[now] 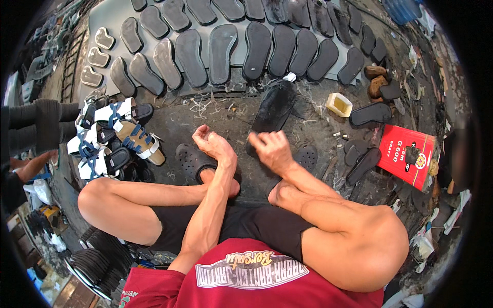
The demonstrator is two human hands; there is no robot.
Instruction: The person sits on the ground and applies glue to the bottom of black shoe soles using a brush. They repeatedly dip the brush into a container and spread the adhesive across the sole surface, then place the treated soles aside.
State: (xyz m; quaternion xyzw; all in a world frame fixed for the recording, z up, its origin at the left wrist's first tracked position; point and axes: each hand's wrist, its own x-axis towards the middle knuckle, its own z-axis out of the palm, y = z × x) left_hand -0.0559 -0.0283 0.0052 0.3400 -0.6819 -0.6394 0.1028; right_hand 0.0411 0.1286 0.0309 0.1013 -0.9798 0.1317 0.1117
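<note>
My left hand (211,143) is raised above the ground between my knees, palm turned up. Its fingers are loosely curled, with nothing visible in them. To its right, my right hand (272,150) has its fingers bent and pressed together, palm down; whatever they may grip is hidden. Just beyond those fingertips lies a long black flat piece (275,105) with a white bit at its far end. Dark clogs are on my feet, the left clog (194,161) near my left wrist and the right clog (306,156) partly behind my right hand.
Rows of dark shoe soles (223,54) lie on a grey sheet (110,18) ahead. Strappy sandals (136,138) are heaped at left. A small yellowish tray (339,104), loose soles (370,114) and a red tin (405,155) stand at right. Another person's hand (33,165) shows far left.
</note>
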